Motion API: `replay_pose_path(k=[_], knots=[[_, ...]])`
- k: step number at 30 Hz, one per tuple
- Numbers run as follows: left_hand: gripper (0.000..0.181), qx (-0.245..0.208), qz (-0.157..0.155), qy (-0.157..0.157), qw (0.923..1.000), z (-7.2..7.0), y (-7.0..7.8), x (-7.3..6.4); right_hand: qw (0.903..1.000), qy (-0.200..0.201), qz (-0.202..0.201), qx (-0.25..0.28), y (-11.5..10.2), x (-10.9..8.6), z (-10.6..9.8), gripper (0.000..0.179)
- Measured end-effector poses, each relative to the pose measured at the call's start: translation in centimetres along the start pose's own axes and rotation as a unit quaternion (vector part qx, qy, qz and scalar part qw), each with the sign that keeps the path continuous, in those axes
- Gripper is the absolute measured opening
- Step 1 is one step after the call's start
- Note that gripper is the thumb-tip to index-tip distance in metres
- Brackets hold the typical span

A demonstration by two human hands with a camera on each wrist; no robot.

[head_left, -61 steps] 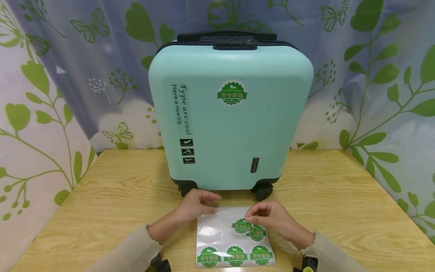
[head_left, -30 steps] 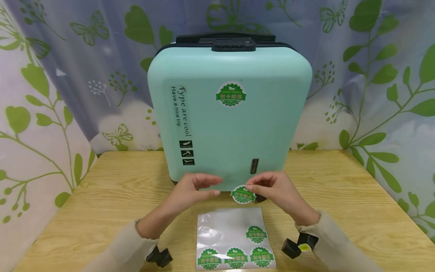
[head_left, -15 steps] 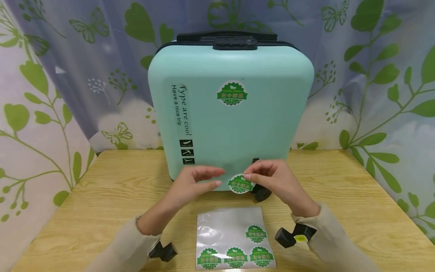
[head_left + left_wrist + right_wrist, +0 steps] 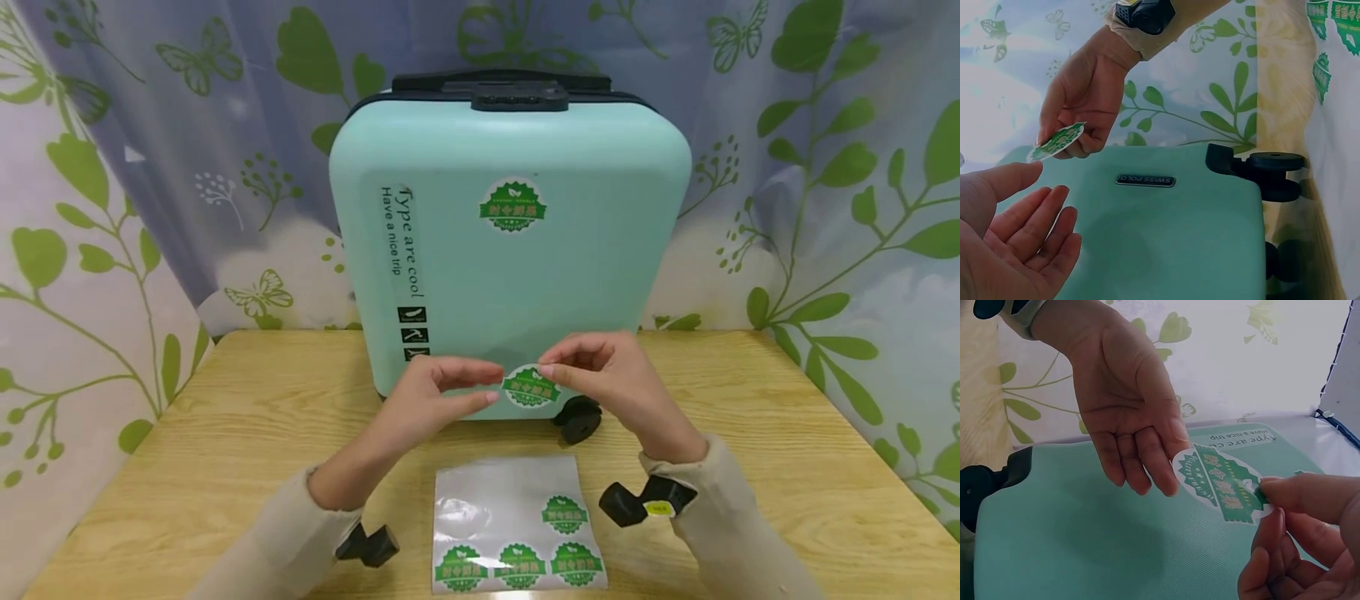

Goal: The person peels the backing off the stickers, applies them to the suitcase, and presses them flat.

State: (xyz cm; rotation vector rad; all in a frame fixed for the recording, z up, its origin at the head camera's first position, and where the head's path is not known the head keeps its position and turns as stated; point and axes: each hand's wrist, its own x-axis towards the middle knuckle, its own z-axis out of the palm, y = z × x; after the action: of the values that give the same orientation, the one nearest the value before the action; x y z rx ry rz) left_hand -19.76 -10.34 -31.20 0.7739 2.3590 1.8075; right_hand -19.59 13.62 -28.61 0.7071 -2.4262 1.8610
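Note:
A round green-and-white sticker point(image 4: 531, 387) is pinched at its upper right edge between the thumb and forefinger of my right hand point(image 4: 611, 379). My left hand point(image 4: 442, 390) has its fingers extended, thumb apart, with fingertips right at the sticker's left edge. In the right wrist view the sticker point(image 4: 1221, 486) spans the space between both hands. Behind them stands a mint-green suitcase point(image 4: 585, 267), upright on its wheels, with a matching sticker point(image 4: 513, 206) on its upper front. My right hand hides its small nameplate in the head view; the left wrist view shows that nameplate point(image 4: 1145, 180).
A glossy white backing sheet point(image 4: 487, 492) lies on the wooden table point(image 4: 262, 417) in front of the suitcase, with several green stickers along its front and right side. One black suitcase wheel point(image 4: 580, 421) shows below my right hand. A leaf-patterned curtain point(image 4: 825, 208) hangs behind.
My right hand has peeled the sticker off the sheet and raised it up before the suitcase's lower front. My left hand has left the sheet and risen alongside it.

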Motion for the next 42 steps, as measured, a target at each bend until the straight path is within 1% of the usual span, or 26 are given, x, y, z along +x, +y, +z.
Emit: replay_pose_path(k=[6, 11, 17, 22, 26, 31, 38, 42], knots=[[0.023, -0.001, 0.003, 0.016, 0.9999, 0.1, 0.8, 0.4, 1.0, 0.004, 0.005, 0.007, -0.4, 0.2, -0.3, 0.02], [0.021, -0.006, 0.007, 0.018, 0.9998, 0.2, 1.5, 0.4, 1.0, 0.008, 0.004, 0.002, -0.7, 0.4, -0.6, 0.02], [0.02, -0.005, 0.019, 0.022, 0.9995, 0.3, 2.1, 0.6, 1.0, 0.008, -0.003, -0.001, -0.9, 0.6, -0.7, 0.021], [0.016, 0.009, 0.025, 0.041, 0.9988, 0.4, 2.4, 0.9, 0.9999, 0.007, -0.008, 0.003, -1.0, 0.7, -0.7, 0.02], [0.013, 0.013, 0.03, 0.06, 0.9976, 0.4, 2.6, 1.0, 0.9999, 0.005, -0.014, 0.005, -1.2, 0.9, -0.6, 0.02], [0.013, 0.011, 0.03, 0.072, 0.9969, 0.5, 2.7, 1.0, 0.9998, 0.008, -0.015, 0.007, -1.1, 0.9, -0.5, 0.019], [0.012, 0.013, 0.047, 0.088, 0.9949, 0.6, 2.7, 1.2, 0.9994, 0.022, -0.021, 0.016, -1.0, 1.0, -0.5, 0.019], [0.011, 0.015, 0.048, 0.099, 0.9938, 0.5, 2.8, 1.3, 0.9989, 0.034, -0.029, 0.013, -1.0, 1.0, -0.5, 0.018]])
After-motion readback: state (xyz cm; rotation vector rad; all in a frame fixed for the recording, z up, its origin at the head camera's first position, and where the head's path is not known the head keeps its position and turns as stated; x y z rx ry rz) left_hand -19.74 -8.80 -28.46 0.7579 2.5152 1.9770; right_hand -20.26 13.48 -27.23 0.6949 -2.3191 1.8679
